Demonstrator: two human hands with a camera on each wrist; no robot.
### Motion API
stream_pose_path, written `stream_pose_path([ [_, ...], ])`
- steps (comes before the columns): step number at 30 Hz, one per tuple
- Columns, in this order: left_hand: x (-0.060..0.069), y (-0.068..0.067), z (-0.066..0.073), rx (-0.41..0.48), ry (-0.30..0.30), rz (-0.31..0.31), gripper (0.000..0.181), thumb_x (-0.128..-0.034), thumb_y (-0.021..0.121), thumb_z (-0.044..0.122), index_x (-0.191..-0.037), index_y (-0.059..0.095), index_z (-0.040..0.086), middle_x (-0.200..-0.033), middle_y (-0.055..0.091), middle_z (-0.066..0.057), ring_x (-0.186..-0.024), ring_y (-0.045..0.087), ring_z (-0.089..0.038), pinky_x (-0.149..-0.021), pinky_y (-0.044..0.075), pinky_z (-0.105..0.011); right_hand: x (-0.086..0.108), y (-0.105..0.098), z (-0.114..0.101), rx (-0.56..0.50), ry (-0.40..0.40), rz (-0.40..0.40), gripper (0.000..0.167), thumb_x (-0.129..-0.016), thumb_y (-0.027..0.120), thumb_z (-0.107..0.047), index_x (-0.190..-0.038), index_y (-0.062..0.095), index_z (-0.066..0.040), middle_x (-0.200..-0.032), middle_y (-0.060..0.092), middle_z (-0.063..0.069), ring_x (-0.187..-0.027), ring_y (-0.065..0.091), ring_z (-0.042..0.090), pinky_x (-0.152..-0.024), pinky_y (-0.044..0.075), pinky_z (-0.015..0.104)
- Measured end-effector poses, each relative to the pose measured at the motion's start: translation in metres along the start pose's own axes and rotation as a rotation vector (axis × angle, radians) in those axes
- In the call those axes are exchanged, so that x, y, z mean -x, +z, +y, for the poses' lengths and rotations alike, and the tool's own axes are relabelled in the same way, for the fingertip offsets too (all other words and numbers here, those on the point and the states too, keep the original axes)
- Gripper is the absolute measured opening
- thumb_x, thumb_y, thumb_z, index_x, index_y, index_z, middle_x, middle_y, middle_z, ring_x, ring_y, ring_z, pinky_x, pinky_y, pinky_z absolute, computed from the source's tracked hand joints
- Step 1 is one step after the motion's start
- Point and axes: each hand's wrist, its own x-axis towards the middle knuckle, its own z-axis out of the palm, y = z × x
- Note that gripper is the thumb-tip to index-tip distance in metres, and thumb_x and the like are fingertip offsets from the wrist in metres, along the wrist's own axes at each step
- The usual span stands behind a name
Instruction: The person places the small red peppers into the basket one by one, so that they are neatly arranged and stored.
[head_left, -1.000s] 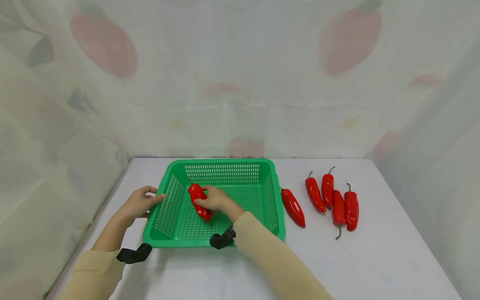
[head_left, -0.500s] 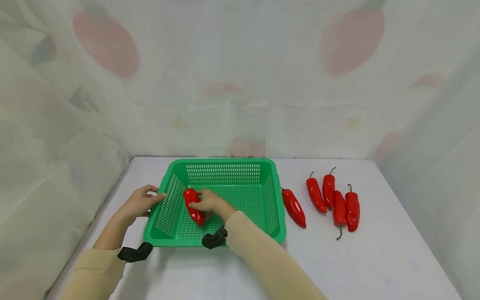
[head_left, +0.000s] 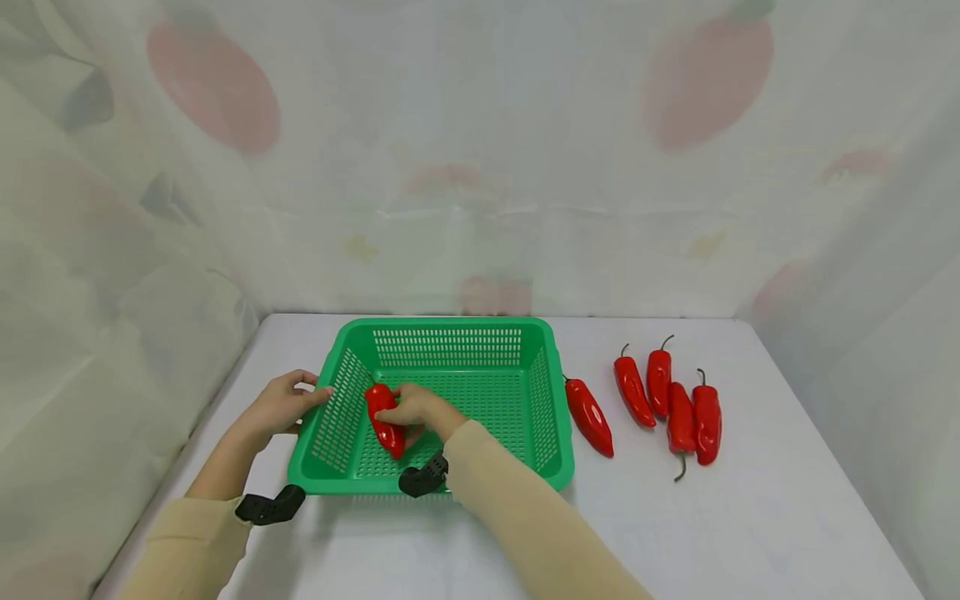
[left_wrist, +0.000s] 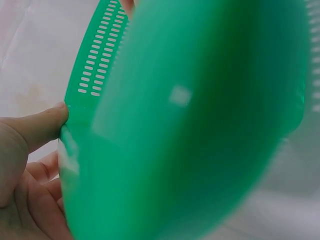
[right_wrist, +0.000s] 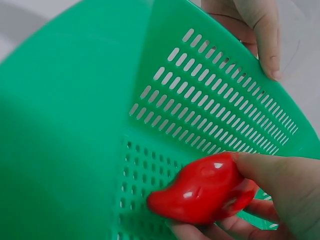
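Note:
A green plastic basket (head_left: pixel 465 323) with slotted walls stands on the table. My left hand (head_left: pixel 281 406) grips its left rim, thumb on top and fingers outside, as the left wrist view shows too. Inside the basket, at its left part, my right hand (head_left: pixel 422 408) holds a glossy red chili pepper (head_left: pixel 384 429) between thumb and fingers. Seen in the right wrist view, the pepper (right_wrist: pixel 200 192) is low over the perforated floor, its tip toward the near side; whether it touches the floor I cannot tell.
One red pepper (head_left: pixel 588 417) lies just outside the basket's right wall. Several more peppers (head_left: pixel 681 421) lie in a group farther right on the white table (head_left: pixel 712 533). Pale printed curtains (head_left: pixel 480 167) hang behind and at both sides.
My right hand has moved a little left and toward the near side inside the basket, lowering the pepper with it. My left hand has kept its hold on the rim.

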Motion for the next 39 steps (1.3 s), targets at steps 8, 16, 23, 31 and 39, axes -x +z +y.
stream_pose_path([
  [8, 0.001, 0.000, 0.002, -0.008, 0.002, 0.004, 0.049, -0.0918, 0.055, 0.035, -0.119, 0.038, -0.003, -0.095, 0.063, -0.016, -0.070, 0.062, -0.016, -0.063, 0.055, -0.035, 0.001, 0.000, 0.002, 0.080, 0.042, -0.056, 0.057, -0.087, 0.064, -0.027, -0.133, 0.039, -0.004, -0.102, 0.058, 0.012, -0.086, 0.060, 0.025, -0.073, 0.054, 0.043],
  [16, 0.001, 0.000, 0.001, -0.012, 0.005, 0.008, 0.049, -0.0917, 0.056, 0.035, -0.118, 0.039, -0.003, -0.096, 0.063, -0.016, -0.070, 0.062, -0.016, -0.063, 0.054, -0.035, -0.004, 0.003, 0.007, 0.027, 0.030, -0.103, 0.051, -0.088, 0.063, -0.022, -0.128, 0.039, -0.001, -0.101, 0.058, 0.015, -0.081, 0.064, 0.027, -0.067, 0.056, 0.040],
  [23, 0.002, 0.000, 0.002, -0.021, 0.007, 0.009, 0.049, -0.0915, 0.056, 0.036, -0.118, 0.038, -0.002, -0.099, 0.062, -0.019, -0.071, 0.061, -0.016, -0.065, 0.055, -0.036, -0.003, 0.006, 0.007, 0.050, 0.040, -0.110, 0.051, -0.087, 0.064, -0.022, -0.127, 0.040, 0.000, -0.099, 0.059, 0.015, -0.082, 0.064, 0.029, -0.071, 0.055, 0.043],
  [31, 0.002, 0.000, 0.003, -0.029, 0.011, -0.001, 0.051, -0.0916, 0.055, 0.036, -0.119, 0.038, -0.003, -0.102, 0.061, -0.021, -0.074, 0.061, -0.017, -0.068, 0.055, -0.040, 0.003, 0.010, 0.001, 0.071, 0.066, -0.076, 0.047, -0.087, 0.064, -0.021, -0.124, 0.043, 0.000, -0.099, 0.059, 0.013, -0.086, 0.063, 0.029, -0.074, 0.055, 0.041],
  [39, 0.002, 0.000, 0.003, -0.026, 0.005, 0.000, 0.048, -0.0921, 0.055, 0.032, -0.118, 0.039, -0.004, -0.097, 0.062, -0.018, -0.071, 0.062, -0.016, -0.064, 0.056, -0.036, 0.003, 0.014, -0.003, 0.094, 0.083, -0.055, 0.044, -0.088, 0.063, -0.021, -0.121, 0.044, 0.001, -0.098, 0.057, 0.013, -0.085, 0.064, 0.030, -0.074, 0.055, 0.040],
])
